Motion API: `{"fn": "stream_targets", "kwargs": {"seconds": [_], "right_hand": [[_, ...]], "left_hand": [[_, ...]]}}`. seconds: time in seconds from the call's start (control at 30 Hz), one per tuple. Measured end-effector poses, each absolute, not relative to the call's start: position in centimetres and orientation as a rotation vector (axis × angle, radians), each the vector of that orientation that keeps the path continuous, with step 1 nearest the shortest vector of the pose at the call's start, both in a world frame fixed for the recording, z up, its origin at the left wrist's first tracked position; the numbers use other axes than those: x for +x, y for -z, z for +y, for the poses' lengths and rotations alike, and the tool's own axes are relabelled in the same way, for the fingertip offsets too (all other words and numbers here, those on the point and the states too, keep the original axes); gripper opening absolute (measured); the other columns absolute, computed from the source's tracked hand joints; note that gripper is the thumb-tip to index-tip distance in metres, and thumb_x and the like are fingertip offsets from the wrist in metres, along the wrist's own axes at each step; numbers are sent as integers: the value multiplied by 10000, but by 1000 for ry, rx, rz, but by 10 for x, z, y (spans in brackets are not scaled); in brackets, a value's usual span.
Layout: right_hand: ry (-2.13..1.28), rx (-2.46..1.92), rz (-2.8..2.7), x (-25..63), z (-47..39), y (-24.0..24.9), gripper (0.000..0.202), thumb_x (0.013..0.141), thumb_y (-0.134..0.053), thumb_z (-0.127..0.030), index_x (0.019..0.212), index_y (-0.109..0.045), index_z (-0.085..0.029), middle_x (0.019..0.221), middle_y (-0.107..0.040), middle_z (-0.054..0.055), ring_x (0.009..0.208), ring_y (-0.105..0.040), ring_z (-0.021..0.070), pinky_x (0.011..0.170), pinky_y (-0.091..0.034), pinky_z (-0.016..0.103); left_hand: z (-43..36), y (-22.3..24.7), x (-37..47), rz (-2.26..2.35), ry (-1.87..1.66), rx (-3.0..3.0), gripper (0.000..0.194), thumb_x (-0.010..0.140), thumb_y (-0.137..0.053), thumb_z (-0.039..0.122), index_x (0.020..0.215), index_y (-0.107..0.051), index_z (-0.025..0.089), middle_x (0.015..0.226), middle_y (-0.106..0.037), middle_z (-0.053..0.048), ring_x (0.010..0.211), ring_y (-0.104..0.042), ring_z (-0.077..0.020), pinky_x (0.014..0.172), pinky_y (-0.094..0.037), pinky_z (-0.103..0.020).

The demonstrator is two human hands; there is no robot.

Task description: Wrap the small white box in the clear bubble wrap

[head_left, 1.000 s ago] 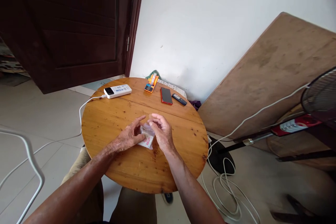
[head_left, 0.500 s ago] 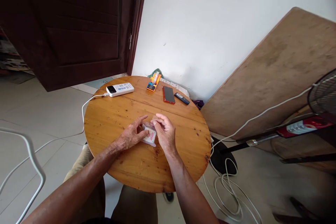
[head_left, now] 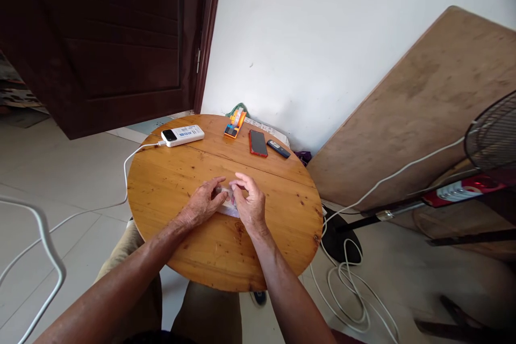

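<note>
A packet (head_left: 230,209) lies on the table (head_left: 286,209) between both hands. The left hand (head_left: 204,201), thumb and forefinger spread, touches its left side; whether the right hand (head_left: 251,204) pinches it, I cannot tell.

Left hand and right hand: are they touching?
Apart: the head view shows a gap between left hand and right hand, with the plastic-wrapped packet visible there.

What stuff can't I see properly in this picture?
All in the head view:
- Small packet: partly covered by the left hand and right hand; its print can't be read.
- Power bank: most lettering is too small.
- Fan: cut off by the right edge.
- Shoe: mostly hidden by the round table.
</note>
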State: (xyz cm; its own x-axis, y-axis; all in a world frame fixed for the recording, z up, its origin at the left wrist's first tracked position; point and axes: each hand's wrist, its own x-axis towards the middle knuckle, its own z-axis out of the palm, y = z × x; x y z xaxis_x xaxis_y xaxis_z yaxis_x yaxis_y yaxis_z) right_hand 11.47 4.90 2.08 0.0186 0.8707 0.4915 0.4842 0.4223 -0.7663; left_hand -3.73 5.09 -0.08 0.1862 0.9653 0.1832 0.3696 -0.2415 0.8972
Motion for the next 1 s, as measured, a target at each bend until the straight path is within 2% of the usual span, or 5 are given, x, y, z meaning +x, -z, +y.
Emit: {"fn": "stream_targets", "kwargs": {"seconds": [0.27, 0.6, 1.0], "right_hand": [[-492, -1195, -1652, 118, 39, -18, 276, 862, -564, -215, 1121, -652, -250, 922, -757, 29, 933, -705, 210, 881, -548, 361], [-510, -1097, -1724, 119, 35, -23, 247, 868, -552, -198, 1093, -646, -240, 877, -730, 19, 827, -695, 175, 837, -555, 324], [-240, -1127, -1944, 122, 32, -35, 231, 833, -550, -165, 989, -684, -269, 859, -729, 27, 862, -657, 221, 848, -469, 371]], "left_hand": [[49, -2, -37, 1323, -1044, 1745, 512, 842, -527, 406, 1271, -589, 133, 901, -688, -69, 848, -608, -206, 829, -483, -335], [46, -8, -41, 1300, -1041, 1765, 494, 865, -510, 395, 1258, -600, 109, 966, -706, -100, 934, -616, -226, 883, -489, -357], [45, -7, -43, 1244, -1065, 1727, 441, 887, -497, 390, 1262, -601, 183, 1024, -729, -66, 1036, -614, -233, 975, -461, -354]]}}
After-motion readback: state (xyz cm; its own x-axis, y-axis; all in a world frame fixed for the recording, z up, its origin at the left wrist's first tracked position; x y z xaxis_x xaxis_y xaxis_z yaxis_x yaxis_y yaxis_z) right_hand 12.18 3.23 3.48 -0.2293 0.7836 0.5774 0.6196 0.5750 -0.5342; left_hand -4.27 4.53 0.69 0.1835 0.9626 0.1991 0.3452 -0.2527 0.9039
